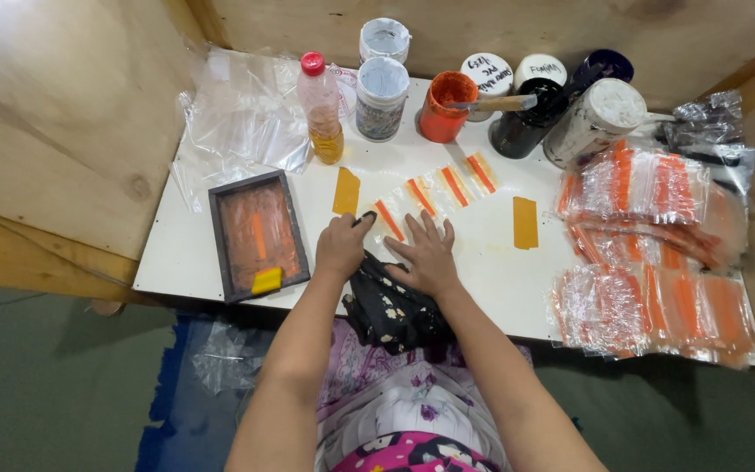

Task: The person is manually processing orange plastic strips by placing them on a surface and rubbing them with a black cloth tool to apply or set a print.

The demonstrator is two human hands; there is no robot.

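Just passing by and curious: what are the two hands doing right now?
Left hand: curled, fingertips on a clear printed bag; a grip cannot be told.
Right hand: open, flat on the white table.

Both hands [386, 249] on printed bags [430, 194], table [500, 271].

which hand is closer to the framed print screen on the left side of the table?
Left. The left hand rests on the table just right of the framed screen, almost beside its edge. The right hand lies flat farther right, past the black cloth.
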